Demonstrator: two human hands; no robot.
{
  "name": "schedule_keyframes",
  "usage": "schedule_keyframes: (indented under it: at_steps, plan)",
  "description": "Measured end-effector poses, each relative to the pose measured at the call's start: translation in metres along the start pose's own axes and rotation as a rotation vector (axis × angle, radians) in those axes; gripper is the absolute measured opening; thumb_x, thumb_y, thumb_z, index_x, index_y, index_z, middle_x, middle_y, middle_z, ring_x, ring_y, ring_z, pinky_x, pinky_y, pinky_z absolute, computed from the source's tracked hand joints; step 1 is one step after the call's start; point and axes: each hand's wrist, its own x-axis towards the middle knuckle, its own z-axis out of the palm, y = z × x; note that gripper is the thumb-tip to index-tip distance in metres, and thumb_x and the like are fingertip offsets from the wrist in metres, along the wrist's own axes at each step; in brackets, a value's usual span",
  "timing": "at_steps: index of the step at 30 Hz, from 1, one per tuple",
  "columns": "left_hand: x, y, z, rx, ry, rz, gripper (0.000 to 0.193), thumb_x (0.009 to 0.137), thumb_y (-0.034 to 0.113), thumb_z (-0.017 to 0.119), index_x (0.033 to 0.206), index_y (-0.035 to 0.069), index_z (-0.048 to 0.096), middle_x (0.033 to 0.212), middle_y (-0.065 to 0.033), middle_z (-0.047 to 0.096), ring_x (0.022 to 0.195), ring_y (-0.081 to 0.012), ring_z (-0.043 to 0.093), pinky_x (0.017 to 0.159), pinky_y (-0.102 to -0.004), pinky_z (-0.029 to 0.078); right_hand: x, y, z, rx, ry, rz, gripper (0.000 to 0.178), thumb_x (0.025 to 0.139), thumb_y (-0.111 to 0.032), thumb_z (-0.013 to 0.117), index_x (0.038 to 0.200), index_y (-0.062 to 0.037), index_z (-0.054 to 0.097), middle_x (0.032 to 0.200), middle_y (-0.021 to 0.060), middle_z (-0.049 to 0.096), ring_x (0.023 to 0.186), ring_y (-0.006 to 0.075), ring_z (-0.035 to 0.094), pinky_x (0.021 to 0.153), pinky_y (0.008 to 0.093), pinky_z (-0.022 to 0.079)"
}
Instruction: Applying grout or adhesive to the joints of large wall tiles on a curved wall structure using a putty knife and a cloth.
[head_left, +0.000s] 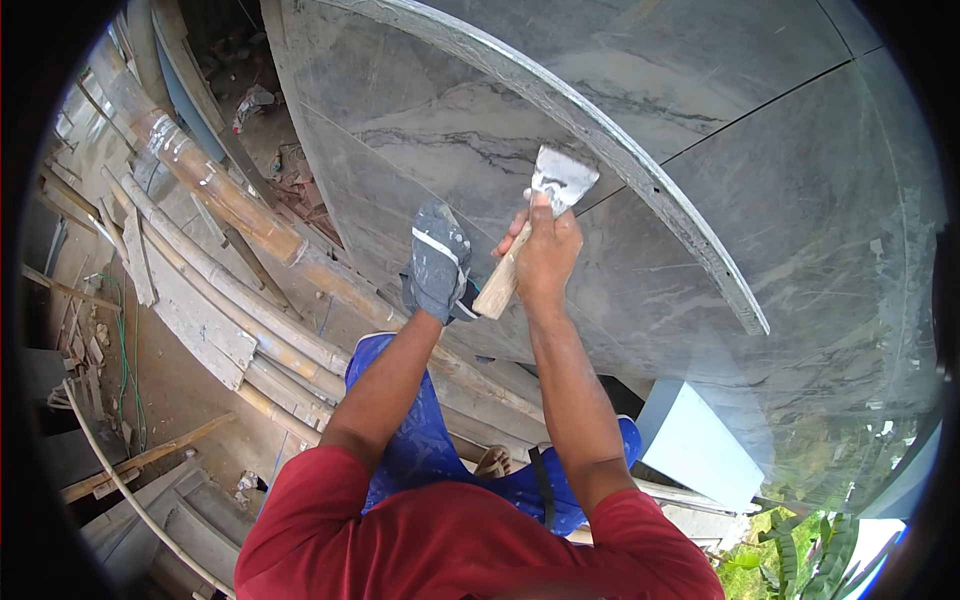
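My right hand (545, 250) grips a scraper (565, 178) with a pale wooden handle and a wide, whitened metal blade. The blade points up, close to the grey veined tile wall (420, 135). My left hand (437, 262) is covered by grey, white-speckled fabric (436, 285) with a white stripe, like a mitt or wrapped cloth. It is beside the scraper's handle, in front of the tiles. Its fingers are hidden under the fabric, and dark strap-like pieces show around it.
A long grey bar (640, 165) runs across the tiles, bent by the lens. Bamboo poles (215, 265) and a whitish board (205, 315) lie to the left, above ground with rubble. A light blue panel (700, 440) and green leaves (830, 555) are at lower right.
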Motion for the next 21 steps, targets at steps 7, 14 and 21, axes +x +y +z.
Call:
schedule_keyframes:
  at_steps: [7, 14, 21]
  plan:
    - [0.005, -0.006, 0.000, -0.107, -0.021, -0.060, 0.014, 0.083, 0.012, 0.062, 0.077, 0.002, 0.053, 0.080, -0.0161, 0.053, 0.079, -0.0345, 0.055, 0.073, -0.0471, 0.045, -0.003, -0.003, -0.006, -0.011, 0.041, 0.042, 0.027, 0.106, -0.025, 0.050, 0.107, 0.0017, 0.055, 0.068, 0.0061, 0.056, 0.045, 0.0148, 0.056, 0.040, 0.0315, 0.050]
    - [-0.003, -0.008, 0.008, -0.209, 0.065, -0.030, 0.011, 0.083, 0.011, 0.061, 0.081, 0.001, 0.056, 0.082, -0.0173, 0.055, 0.085, -0.0359, 0.055, 0.077, -0.0474, 0.045, -0.004, -0.003, -0.006, 0.022, 0.027, 0.004, 0.028, 0.106, -0.027, 0.050, 0.109, 0.0012, 0.055, 0.068, 0.0061, 0.056, 0.047, 0.0149, 0.056, 0.042, 0.0321, 0.051]
    - [-0.005, -0.008, 0.008, -0.100, -0.015, 0.076, 0.014, 0.076, 0.010, 0.063, 0.080, -0.002, 0.057, 0.079, -0.0194, 0.056, 0.081, -0.0381, 0.057, 0.073, -0.0505, 0.046, -0.005, 0.005, -0.016, 0.064, 0.030, -0.005, 0.030, 0.106, -0.029, 0.050, 0.110, 0.0007, 0.054, 0.069, 0.0059, 0.055, 0.048, 0.0154, 0.056, 0.043, 0.0323, 0.051]
